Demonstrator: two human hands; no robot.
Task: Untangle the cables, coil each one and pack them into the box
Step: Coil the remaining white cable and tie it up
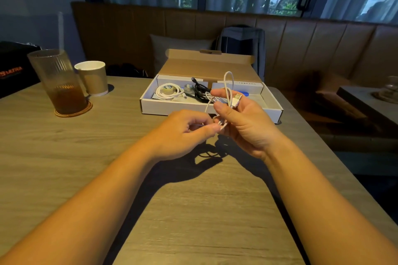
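Over the desk (86, 157), just this side of the open box (193, 107), your right hand (243, 122) curls its fingers round the loops of the white cable (228, 84) and your left hand (185, 131) pinches the low strand — feed even turns, USB plug (237, 98) last.

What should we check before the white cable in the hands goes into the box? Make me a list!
1. Right hand grips the loops of the white USB cable: ok.
2. Left hand pinches the cable's lower part: ok.
3. Cable coiled tidily: not ok, the loops are loose and uneven.
4. Cardboard box lid open: ok.
5. Free room in the box: cannot tell, the right hand hides part of it.
6. Glass of drink stands well apart from the hands: ok.
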